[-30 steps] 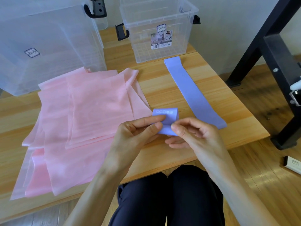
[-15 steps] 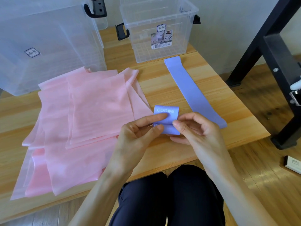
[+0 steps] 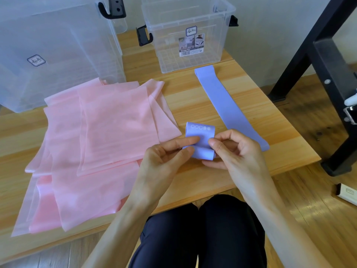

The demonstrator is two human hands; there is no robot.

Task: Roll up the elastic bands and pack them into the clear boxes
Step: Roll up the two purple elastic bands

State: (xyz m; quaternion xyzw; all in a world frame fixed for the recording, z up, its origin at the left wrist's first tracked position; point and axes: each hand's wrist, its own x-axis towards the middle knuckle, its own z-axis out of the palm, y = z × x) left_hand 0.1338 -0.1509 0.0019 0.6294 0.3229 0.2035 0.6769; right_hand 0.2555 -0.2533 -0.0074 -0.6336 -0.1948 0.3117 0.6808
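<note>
Starting from the left: the big clear box (image 3: 58, 55) looks like it has nothing packed in it, though the plastic is cloudy so I can't swear to it. Next to it is a messy pile of pink bands (image 3: 100, 144) spread flat on the wooden table (image 3: 193, 182), none rolled yet. Then the left hand (image 3: 164, 161) and right hand (image 3: 237, 151) are both pinching a short purple band (image 3: 201, 144) just above the near table edge, fingers clamped on it, and it's only partly rolled or folded over. Behind that, the smaller clear box (image 3: 189, 35) looks empty too. Furthest right, a long purple band (image 3: 229, 107) lies flat and untouched. So basically they're on band one, and nothing's packed.
</note>
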